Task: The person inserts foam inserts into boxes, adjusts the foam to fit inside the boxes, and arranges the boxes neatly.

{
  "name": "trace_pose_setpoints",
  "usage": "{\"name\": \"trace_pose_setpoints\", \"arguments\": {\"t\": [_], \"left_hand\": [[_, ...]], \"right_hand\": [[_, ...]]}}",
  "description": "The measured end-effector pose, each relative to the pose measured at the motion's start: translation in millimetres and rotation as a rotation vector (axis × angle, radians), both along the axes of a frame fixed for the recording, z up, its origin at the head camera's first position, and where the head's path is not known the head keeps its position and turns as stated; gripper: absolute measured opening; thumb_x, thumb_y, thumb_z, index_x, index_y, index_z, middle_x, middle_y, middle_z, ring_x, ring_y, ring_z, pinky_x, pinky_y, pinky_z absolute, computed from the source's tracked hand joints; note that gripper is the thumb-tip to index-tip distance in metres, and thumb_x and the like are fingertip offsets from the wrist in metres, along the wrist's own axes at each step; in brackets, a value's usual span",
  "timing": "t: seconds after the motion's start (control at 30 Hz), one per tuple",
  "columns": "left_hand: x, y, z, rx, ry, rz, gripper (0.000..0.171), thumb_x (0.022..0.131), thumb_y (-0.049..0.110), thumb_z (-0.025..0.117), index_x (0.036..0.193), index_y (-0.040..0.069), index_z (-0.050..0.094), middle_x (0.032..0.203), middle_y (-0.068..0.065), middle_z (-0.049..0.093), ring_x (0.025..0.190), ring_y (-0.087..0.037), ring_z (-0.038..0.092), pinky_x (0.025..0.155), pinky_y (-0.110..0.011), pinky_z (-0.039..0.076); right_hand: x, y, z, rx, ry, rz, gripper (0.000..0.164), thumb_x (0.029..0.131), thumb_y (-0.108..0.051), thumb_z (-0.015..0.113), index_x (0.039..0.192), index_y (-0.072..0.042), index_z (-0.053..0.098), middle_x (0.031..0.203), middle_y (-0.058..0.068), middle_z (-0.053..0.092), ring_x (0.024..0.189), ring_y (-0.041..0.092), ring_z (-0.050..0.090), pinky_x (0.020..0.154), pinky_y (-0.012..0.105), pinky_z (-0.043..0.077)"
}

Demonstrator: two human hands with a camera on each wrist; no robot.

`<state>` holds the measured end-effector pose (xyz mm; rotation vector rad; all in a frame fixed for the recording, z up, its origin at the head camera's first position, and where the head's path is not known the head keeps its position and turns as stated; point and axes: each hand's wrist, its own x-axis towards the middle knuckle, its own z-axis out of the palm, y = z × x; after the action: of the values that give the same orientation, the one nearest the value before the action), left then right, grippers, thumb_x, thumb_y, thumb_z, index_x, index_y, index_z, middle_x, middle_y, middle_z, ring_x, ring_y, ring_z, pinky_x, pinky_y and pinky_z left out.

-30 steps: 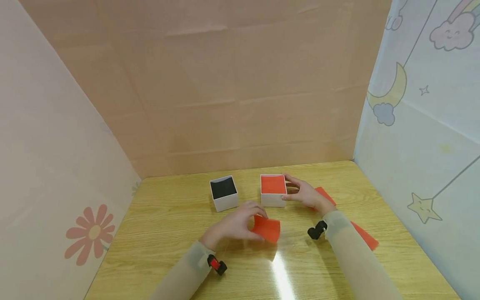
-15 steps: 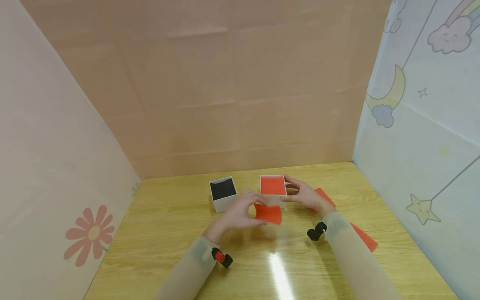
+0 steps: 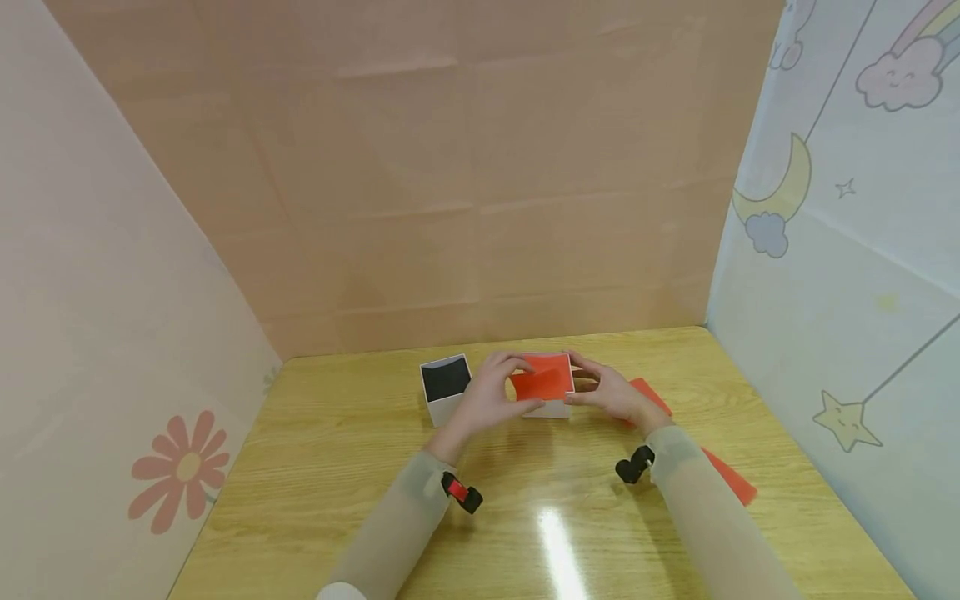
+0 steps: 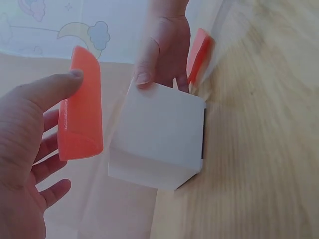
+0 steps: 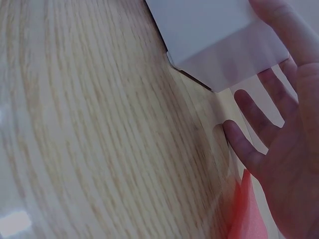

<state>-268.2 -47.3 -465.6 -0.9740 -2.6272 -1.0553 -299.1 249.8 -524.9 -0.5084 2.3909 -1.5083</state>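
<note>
My left hand [image 3: 491, 398] pinches a bent red sheet [image 4: 82, 112] between thumb and fingers. In the head view that sheet overlaps the open top of a white square box [image 3: 557, 409], whose inside shows red. The left wrist view has the sheet in front of the box's plain white side, with a gap showing beside it. My right hand [image 3: 611, 392] holds the box by its right side, thumb at the near corner, other fingers behind it. In the right wrist view, two of its fingers reach free below the box's lower edge.
Left of the held box stands a second white box [image 3: 444, 410] with a black sheet [image 3: 446, 377] inside. Beside and under my right arm lie a red piece [image 3: 651, 396] and another red piece [image 3: 731, 477]. Papered walls [image 3: 487, 208] surround the wooden table [image 3: 337, 467].
My left hand has moved away from me and slightly up with the red sheet, from in front of the box to over its opening. The right hand stays at the box.
</note>
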Motion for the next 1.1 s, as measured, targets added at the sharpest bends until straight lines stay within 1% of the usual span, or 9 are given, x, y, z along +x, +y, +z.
{"name": "trace_pose_setpoints", "arguments": {"t": [0.13, 0.23, 0.33, 0.47, 0.57, 0.77, 0.83, 0.93, 1.1], "left_hand": [[-11.4, 6, 5.2, -0.027, 0.035, 0.007, 0.051, 0.088, 0.043, 0.09, 0.128, 0.015, 0.073, 0.138, 0.001, 0.062, 0.129, -0.021, 0.053, 0.104, -0.039, 0.054], [-18.2, 11, 6.7, -0.062, 0.053, 0.019, 0.051, 0.088, 0.046, 0.089, 0.128, 0.017, 0.074, 0.137, 0.002, 0.062, 0.13, -0.02, 0.052, 0.106, -0.04, 0.052], [-23.8, 15, 7.8, -0.084, 0.061, 0.023, 0.05, 0.089, 0.046, 0.089, 0.126, 0.017, 0.075, 0.136, 0.001, 0.063, 0.13, -0.021, 0.052, 0.107, -0.041, 0.052], [-30.9, 21, 7.4, -0.117, 0.044, 0.029, 0.047, 0.09, 0.045, 0.088, 0.126, 0.018, 0.075, 0.138, 0.001, 0.062, 0.133, -0.021, 0.05, 0.109, -0.04, 0.05], [-35.4, 24, 7.5, -0.151, 0.019, 0.04, 0.045, 0.091, 0.045, 0.087, 0.126, 0.019, 0.074, 0.142, 0.001, 0.061, 0.135, -0.022, 0.049, 0.11, -0.039, 0.049], [-38.8, 30, 9.3, -0.197, -0.012, 0.06, 0.042, 0.091, 0.042, 0.087, 0.124, 0.019, 0.074, 0.142, 0.0, 0.06, 0.136, -0.023, 0.048, 0.108, -0.041, 0.051], [-39.1, 31, 10.2, -0.204, -0.019, 0.061, 0.041, 0.091, 0.041, 0.088, 0.123, 0.019, 0.074, 0.142, 0.0, 0.06, 0.135, -0.024, 0.048, 0.108, -0.042, 0.051], [-39.4, 32, 11.1, -0.221, -0.031, 0.058, 0.041, 0.091, 0.04, 0.088, 0.123, 0.02, 0.074, 0.142, 0.0, 0.06, 0.135, -0.023, 0.049, 0.108, -0.042, 0.051], [-40.9, 34, 11.9, -0.273, -0.032, 0.057, 0.041, 0.09, 0.041, 0.089, 0.123, 0.021, 0.074, 0.142, 0.001, 0.059, 0.133, -0.022, 0.05, 0.108, -0.042, 0.05]], "right_hand": [[-0.4, -1, 0.5, 0.002, -0.011, -0.008, 0.102, 0.095, -0.031, 0.085, 0.174, -0.024, 0.019, 0.174, 0.014, 0.027, 0.147, 0.048, 0.045, 0.113, 0.062, 0.045], [-0.9, -2, -0.1, -0.003, -0.018, -0.01, 0.102, 0.095, -0.032, 0.085, 0.173, -0.027, 0.021, 0.174, 0.011, 0.028, 0.148, 0.047, 0.044, 0.114, 0.062, 0.044], [-0.9, -2, -0.5, -0.008, -0.026, -0.006, 0.101, 0.095, -0.034, 0.085, 0.173, -0.03, 0.021, 0.174, 0.012, 0.03, 0.147, 0.047, 0.045, 0.115, 0.063, 0.043], [0.6, -2, 0.6, -0.011, -0.043, -0.019, 0.102, 0.094, -0.034, 0.086, 0.173, -0.031, 0.021, 0.17, 0.015, 0.036, 0.145, 0.047, 0.048, 0.115, 0.064, 0.042], [1.4, -2, 1.9, -0.007, -0.042, -0.022, 0.103, 0.094, -0.032, 0.085, 0.173, -0.031, 0.02, 0.169, 0.017, 0.037, 0.144, 0.048, 0.048, 0.115, 0.064, 0.042], [0.7, -1, 2.1, -0.014, -0.037, -0.018, 0.101, 0.094, -0.032, 0.086, 0.173, -0.032, 0.023, 0.173, 0.011, 0.032, 0.147, 0.047, 0.045, 0.115, 0.062, 0.043], [0.7, -1, 2.0, -0.018, -0.032, -0.012, 0.101, 0.094, -0.032, 0.085, 0.173, -0.03, 0.022, 0.173, 0.011, 0.03, 0.147, 0.047, 0.045, 0.114, 0.061, 0.044], [1.0, 0, 2.1, -0.022, -0.027, -0.01, 0.101, 0.095, -0.032, 0.085, 0.173, -0.027, 0.021, 0.173, 0.012, 0.031, 0.146, 0.047, 0.046, 0.114, 0.061, 0.045], [0.0, 0, 1.2, -0.019, -0.02, -0.007, 0.101, 0.094, -0.032, 0.086, 0.173, -0.029, 0.022, 0.171, 0.012, 0.034, 0.146, 0.046, 0.047, 0.113, 0.06, 0.046]]}}
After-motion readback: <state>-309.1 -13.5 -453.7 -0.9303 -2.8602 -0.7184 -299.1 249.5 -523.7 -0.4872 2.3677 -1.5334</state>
